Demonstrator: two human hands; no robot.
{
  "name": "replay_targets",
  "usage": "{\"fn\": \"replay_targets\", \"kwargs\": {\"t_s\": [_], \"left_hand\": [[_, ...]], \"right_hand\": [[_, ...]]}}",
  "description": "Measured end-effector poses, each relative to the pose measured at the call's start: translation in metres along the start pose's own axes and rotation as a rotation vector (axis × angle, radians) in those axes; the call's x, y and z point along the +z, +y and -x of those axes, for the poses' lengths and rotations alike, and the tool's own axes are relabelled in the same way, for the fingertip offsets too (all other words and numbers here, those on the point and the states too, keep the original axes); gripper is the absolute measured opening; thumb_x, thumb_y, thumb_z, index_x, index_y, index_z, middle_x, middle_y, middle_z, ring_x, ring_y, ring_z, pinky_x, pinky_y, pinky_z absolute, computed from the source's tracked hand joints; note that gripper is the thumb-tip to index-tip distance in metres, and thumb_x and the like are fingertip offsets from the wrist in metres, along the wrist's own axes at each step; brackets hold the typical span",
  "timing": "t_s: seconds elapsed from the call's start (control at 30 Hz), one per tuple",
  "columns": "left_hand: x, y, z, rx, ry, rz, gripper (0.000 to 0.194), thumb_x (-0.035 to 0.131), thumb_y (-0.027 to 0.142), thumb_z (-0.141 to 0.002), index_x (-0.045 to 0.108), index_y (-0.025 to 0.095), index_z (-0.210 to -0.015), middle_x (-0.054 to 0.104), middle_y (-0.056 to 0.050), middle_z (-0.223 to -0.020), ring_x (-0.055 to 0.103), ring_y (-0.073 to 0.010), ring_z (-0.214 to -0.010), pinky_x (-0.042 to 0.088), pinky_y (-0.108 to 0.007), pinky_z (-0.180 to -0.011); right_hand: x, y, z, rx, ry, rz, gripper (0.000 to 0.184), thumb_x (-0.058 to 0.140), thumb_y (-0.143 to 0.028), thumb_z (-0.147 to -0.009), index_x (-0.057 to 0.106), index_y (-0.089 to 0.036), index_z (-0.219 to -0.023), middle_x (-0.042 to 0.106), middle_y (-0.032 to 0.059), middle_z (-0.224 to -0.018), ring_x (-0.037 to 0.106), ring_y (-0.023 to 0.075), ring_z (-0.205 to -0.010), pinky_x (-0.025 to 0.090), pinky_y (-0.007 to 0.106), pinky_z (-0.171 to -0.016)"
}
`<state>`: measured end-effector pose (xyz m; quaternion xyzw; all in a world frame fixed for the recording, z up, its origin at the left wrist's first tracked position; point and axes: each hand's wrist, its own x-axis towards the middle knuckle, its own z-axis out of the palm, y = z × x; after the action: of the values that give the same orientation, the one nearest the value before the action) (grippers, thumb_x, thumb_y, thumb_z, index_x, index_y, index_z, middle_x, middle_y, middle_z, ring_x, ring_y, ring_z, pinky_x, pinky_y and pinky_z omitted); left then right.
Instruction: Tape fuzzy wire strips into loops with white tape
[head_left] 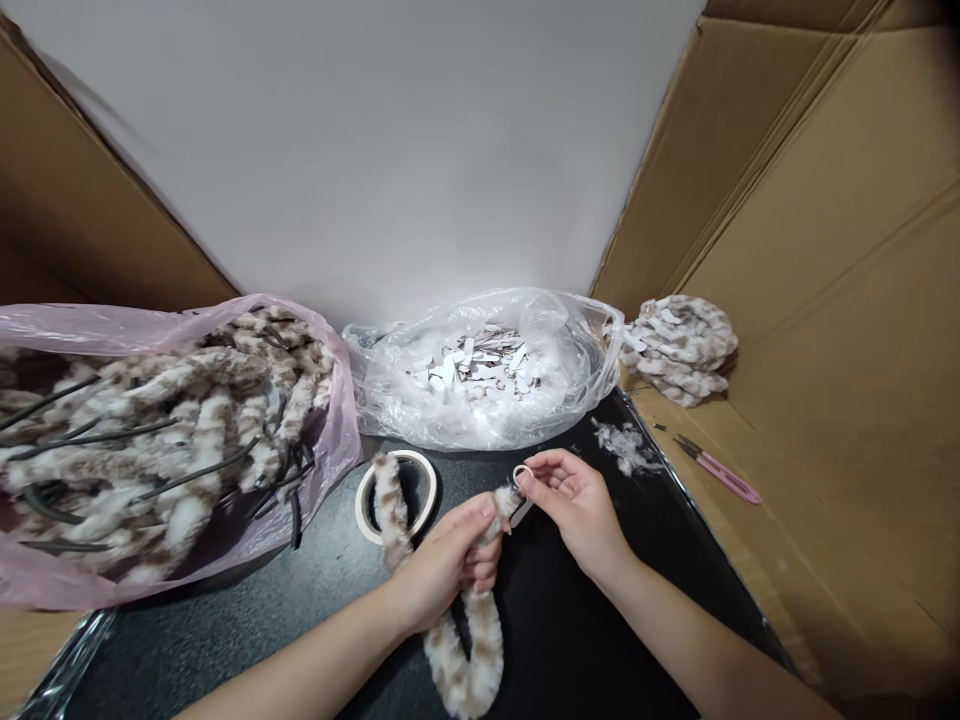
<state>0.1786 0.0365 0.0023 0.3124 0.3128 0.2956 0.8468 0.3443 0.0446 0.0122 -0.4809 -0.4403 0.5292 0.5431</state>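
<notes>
apparently mid-piece. left hand [454, 560] curled closed round furry strip [480, 640] near one end; right hand [574, 505] pinching small ring [517, 468] there, thumb against forefinger. white tag [520, 513] just below. strip loops down over black tabletop [600, 640]. ring fully fastened or not: cannot tell. more strips [199, 430] in pink bag [346, 410] at left, likely undone; furry bundle [682, 350] at right bears white tags, likely finished. loose tags [480, 372] plentiful in clear bag [480, 432].

I have the fur-strip bag [343, 400] left of the tape roll [364, 510] on my feed, the tag bag [480, 425] behind it, thread snips [720, 474] well to its right.
</notes>
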Motion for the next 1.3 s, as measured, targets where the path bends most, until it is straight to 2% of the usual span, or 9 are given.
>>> {"fn": "replay_targets", "kwargs": {"t_s": [0.13,0.23,0.47,0.63,0.73,0.83,1.0,1.17,1.3], "left_hand": [[0.0,-0.001,0.0,0.023,0.024,0.002,0.039,0.059,0.055,-0.082,0.046,0.018,-0.078,0.022,0.012,-0.05,0.013,-0.004,-0.042,0.018,-0.017,-0.041],[0.002,-0.001,0.001,0.03,0.036,0.0,0.04,0.06,0.055,-0.081,0.044,0.019,-0.078,0.022,0.013,-0.049,0.013,-0.0038,-0.041,0.019,-0.017,-0.041],[0.005,-0.002,0.0,0.051,0.057,0.01,0.041,0.064,0.053,-0.08,0.038,0.021,-0.076,0.024,0.014,-0.046,0.014,-0.0035,-0.038,0.022,-0.017,-0.04],[0.004,-0.006,-0.002,0.081,0.074,0.01,0.041,0.065,0.052,-0.079,0.039,0.02,-0.074,0.026,0.013,-0.047,0.018,-0.0034,-0.039,0.025,-0.017,-0.042],[0.004,-0.006,-0.002,0.102,0.086,0.031,0.041,0.065,0.052,-0.079,0.039,0.02,-0.074,0.027,0.013,-0.05,0.017,-0.0036,-0.042,0.023,-0.017,-0.044],[0.005,-0.006,-0.001,0.084,0.083,0.038,0.04,0.063,0.05,-0.08,0.038,0.02,-0.074,0.027,0.012,-0.052,0.017,-0.0037,-0.044,0.019,-0.017,-0.045],[0.003,-0.008,-0.002,0.094,0.062,0.081,0.03,0.057,0.04,-0.079,0.036,0.02,-0.074,0.035,0.009,-0.056,0.022,-0.0046,-0.046,0.018,-0.019,-0.047],[-0.002,-0.013,-0.003,0.133,0.031,0.06,0.026,0.052,0.04,-0.078,0.035,0.02,-0.076,0.037,0.008,-0.059,0.022,-0.0054,-0.047,0.019,-0.02,-0.049],[-0.002,-0.014,-0.002,0.169,0.038,0.004,0.022,0.05,0.034,-0.084,0.036,0.02,-0.074,0.035,0.008,-0.059,0.024,-0.0059,-0.049,0.022,-0.02,-0.05]], "right_hand": [[-0.001,-0.004,0.005,-0.282,-0.056,0.273,0.003,0.07,-0.02,-0.079,0.072,-0.022,-0.081,0.072,0.0046,-0.081,0.066,0.0196,-0.078,0.051,0.033,-0.075],[0.0,-0.004,0.006,-0.41,-0.066,0.342,0.01,0.068,-0.015,-0.08,0.073,-0.023,-0.08,0.072,0.0049,-0.08,0.066,0.0206,-0.077,0.052,0.034,-0.073],[0.003,-0.002,0.01,-0.428,-0.048,0.355,0.01,0.071,-0.016,-0.077,0.074,-0.025,-0.076,0.068,0.0043,-0.078,0.063,0.0198,-0.075,0.052,0.034,-0.07],[0.004,-0.003,0.013,-0.449,-0.128,0.367,0.01,0.071,-0.017,-0.076,0.076,-0.026,-0.077,0.063,0.0045,-0.083,0.062,0.019,-0.078,0.051,0.033,-0.072],[0.003,-0.004,0.012,-0.375,-0.198,0.315,0.005,0.071,-0.019,-0.076,0.072,-0.023,-0.073,0.061,0.0049,-0.088,0.061,0.0193,-0.084,0.05,0.033,-0.077],[0.003,-0.002,0.01,-0.171,-0.174,0.096,0.002,0.068,-0.023,-0.079,0.066,-0.022,-0.08,0.062,0.0036,-0.086,0.061,0.0179,-0.082,0.05,0.031,-0.075],[0.003,0.003,0.005,0.094,-0.236,0.028,0.024,0.077,-0.024,-0.069,0.067,-0.021,-0.09,0.068,0.0026,-0.085,0.063,0.0174,-0.082,0.05,0.032,-0.081],[0.001,0.003,0.003,0.199,-0.286,-0.014,0.032,0.08,-0.027,-0.065,0.071,-0.02,-0.095,0.07,0.0029,-0.087,0.063,0.0172,-0.083,0.05,0.033,-0.082],[0.001,0.002,0.003,0.215,-0.328,-0.042,0.025,0.079,-0.032,-0.068,0.072,-0.018,-0.088,0.07,0.0026,-0.082,0.063,0.0161,-0.077,0.049,0.031,-0.077]]}}
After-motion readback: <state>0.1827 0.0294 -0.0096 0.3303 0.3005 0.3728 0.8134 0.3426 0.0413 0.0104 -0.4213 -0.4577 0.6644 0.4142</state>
